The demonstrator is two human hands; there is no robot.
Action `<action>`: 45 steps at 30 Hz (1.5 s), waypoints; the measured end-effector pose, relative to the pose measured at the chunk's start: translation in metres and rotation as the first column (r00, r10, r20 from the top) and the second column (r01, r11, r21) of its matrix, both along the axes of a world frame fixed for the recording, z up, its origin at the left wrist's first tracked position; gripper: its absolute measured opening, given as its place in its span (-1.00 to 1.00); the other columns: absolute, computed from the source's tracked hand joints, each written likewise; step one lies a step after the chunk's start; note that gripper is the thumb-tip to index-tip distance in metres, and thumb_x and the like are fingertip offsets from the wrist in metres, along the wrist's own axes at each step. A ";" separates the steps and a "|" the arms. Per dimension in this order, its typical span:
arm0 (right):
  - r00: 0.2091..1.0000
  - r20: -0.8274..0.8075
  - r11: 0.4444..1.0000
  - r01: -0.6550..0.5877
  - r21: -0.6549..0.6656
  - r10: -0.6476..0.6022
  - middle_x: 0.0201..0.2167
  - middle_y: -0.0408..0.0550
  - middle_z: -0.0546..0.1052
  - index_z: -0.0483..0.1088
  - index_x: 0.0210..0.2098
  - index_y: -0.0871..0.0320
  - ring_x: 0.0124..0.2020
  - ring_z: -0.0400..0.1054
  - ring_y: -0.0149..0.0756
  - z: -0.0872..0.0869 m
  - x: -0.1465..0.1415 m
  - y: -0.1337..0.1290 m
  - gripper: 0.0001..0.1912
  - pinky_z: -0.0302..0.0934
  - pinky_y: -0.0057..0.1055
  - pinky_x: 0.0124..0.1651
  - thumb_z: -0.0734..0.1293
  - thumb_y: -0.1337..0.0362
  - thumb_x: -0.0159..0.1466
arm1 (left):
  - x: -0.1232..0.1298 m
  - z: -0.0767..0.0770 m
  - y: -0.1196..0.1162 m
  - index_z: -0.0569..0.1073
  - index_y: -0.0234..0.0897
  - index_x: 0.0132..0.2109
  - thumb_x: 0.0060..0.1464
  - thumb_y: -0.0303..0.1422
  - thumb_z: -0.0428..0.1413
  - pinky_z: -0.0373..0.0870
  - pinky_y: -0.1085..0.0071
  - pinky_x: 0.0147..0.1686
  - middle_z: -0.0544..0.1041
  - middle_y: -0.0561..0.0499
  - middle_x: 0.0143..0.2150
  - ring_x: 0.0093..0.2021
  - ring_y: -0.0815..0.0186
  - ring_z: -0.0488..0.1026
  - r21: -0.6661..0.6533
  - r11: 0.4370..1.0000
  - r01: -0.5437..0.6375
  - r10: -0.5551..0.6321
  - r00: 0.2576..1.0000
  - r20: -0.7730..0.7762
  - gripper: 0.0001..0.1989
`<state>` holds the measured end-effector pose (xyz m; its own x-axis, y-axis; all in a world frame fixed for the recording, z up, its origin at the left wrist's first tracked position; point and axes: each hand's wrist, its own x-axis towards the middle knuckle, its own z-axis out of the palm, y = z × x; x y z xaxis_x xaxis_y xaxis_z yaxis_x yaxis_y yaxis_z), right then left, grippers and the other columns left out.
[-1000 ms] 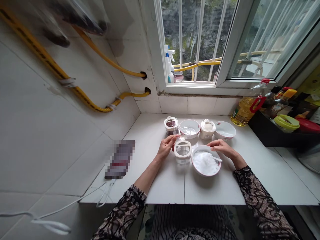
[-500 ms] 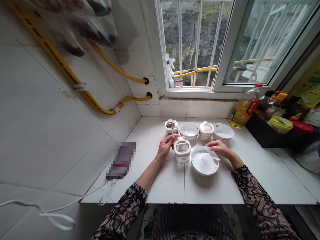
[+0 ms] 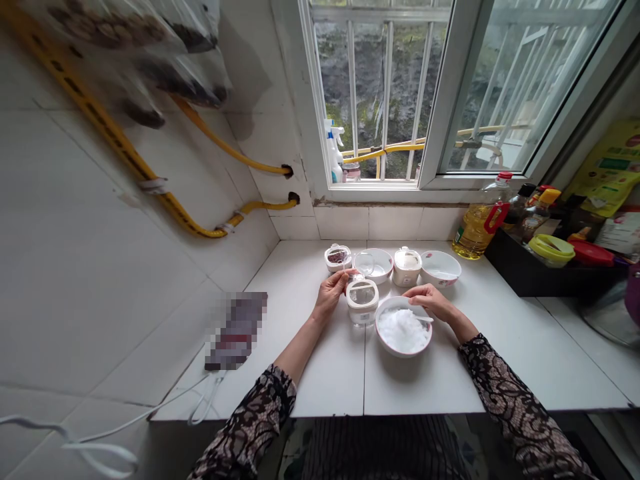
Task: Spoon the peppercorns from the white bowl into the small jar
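My left hand (image 3: 332, 292) pinches the raised clear lid (image 3: 365, 264) of a see-through jar with a cream rim (image 3: 363, 301). That jar stands on the white tiled counter, and its inside looks empty or nearly so. Just right of it is a white bowl (image 3: 385, 344) heaped with white granules (image 3: 403, 329). A white spoon (image 3: 423, 319) rests in the heap, its handle pointing right. My right hand (image 3: 431, 300) has its fingers closed on the bowl's far rim, the thumb side partly hidden.
Behind stand a jar of dark red bits (image 3: 338, 257), a white bowl (image 3: 380, 267), a jar of pale powder (image 3: 407, 268) and another bowl (image 3: 441, 269). An oil bottle (image 3: 475, 227) and a black condiment box (image 3: 525, 270) are at right. A blurred-out dark object (image 3: 237, 331) with a cable lies left.
The whole view has shifted slightly, with the counter sitting a little lower and further left. Both hands keep their places on the lid and the bowl.
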<state>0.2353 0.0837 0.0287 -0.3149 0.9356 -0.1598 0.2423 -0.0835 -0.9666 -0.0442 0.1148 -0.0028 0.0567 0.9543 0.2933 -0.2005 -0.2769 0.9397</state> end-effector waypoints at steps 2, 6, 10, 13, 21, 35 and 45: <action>1.000 -0.001 1.000 -0.015 -0.001 0.015 -0.57 -0.14 0.51 0.61 -0.34 0.24 -0.53 0.26 -0.41 -0.001 0.001 0.000 -0.66 0.11 -0.47 -0.44 0.38 0.19 -0.07 | 0.000 0.000 0.000 0.61 -0.37 -0.13 -0.03 0.13 0.23 0.29 0.50 -0.52 0.45 0.06 -0.54 -0.58 0.47 0.26 0.019 1.000 -0.006 0.007 1.000 -0.029 -0.39; 0.994 0.055 0.995 -0.098 0.032 0.096 -0.48 -0.09 0.54 0.59 -0.27 0.25 -0.47 0.31 -0.38 0.006 0.005 -0.003 -0.59 0.19 -0.43 -0.37 0.40 0.06 0.02 | -0.004 0.005 0.000 0.59 -0.37 -0.07 0.02 0.12 0.19 0.28 0.48 -0.55 0.53 -0.01 -0.43 -0.60 0.48 0.24 0.093 0.995 -0.031 0.042 0.992 -0.115 -0.39; 0.962 0.231 0.978 -0.176 0.109 0.147 -0.41 -0.05 0.51 0.55 -0.22 0.24 -0.48 0.29 -0.41 0.024 0.015 -0.010 -0.47 0.18 -0.43 -0.41 0.33 -0.13 0.16 | -0.018 0.017 -0.008 0.53 -0.31 0.02 0.05 -0.06 0.23 0.23 0.51 -0.61 0.58 -0.09 -0.21 -0.60 0.50 0.24 0.236 0.963 -0.132 0.180 0.964 -0.194 -0.51; 0.942 0.324 0.979 -0.138 0.148 0.084 -0.38 -0.03 0.50 0.47 -0.29 0.22 -0.45 0.33 -0.38 0.041 0.023 -0.021 -0.45 0.24 -0.41 -0.37 0.29 -0.20 0.20 | -0.027 0.026 -0.029 0.48 -0.26 0.02 0.21 -0.28 0.10 0.22 0.53 -0.57 0.52 -0.01 -0.24 -0.57 0.50 0.22 0.415 0.869 -0.269 0.371 0.909 -0.189 -0.73; 0.759 0.651 0.960 -0.176 0.217 -0.008 -0.60 -0.17 0.31 0.26 -0.55 0.15 -0.56 0.13 -0.44 0.053 0.028 -0.065 -0.49 -0.04 -0.47 -0.53 0.25 -0.13 0.28 | 0.025 0.025 -0.103 0.36 -0.22 -0.49 0.04 -0.46 0.12 0.13 0.46 -0.63 0.26 0.17 -0.62 -0.64 0.45 0.15 0.857 0.474 0.202 0.331 0.861 -0.386 -0.83; 0.800 0.580 0.619 -0.380 0.688 -0.153 -0.61 -0.18 0.31 0.24 -0.54 0.13 -0.59 0.10 -0.46 0.054 -0.007 -0.044 -0.76 -0.03 -0.46 -0.49 0.21 0.33 0.27 | 0.050 0.008 -0.112 0.44 -0.42 -0.02 0.23 -0.55 0.00 0.23 0.45 -0.64 0.37 0.14 -0.58 -0.62 0.41 0.31 0.802 0.288 0.523 0.455 0.662 -0.595 -0.78; 0.908 0.332 0.537 -0.152 0.830 -0.257 -0.51 -0.11 0.44 0.54 -0.28 0.17 -0.63 0.16 -0.47 0.026 -0.002 -0.032 -0.80 0.10 -0.47 -0.54 0.25 0.33 0.31 | 0.053 0.006 -0.111 0.48 -0.34 -0.22 0.23 -0.55 0.02 0.24 0.47 -0.64 0.36 0.15 -0.60 -0.63 0.43 0.28 0.802 0.325 0.501 0.413 0.688 -0.597 -0.85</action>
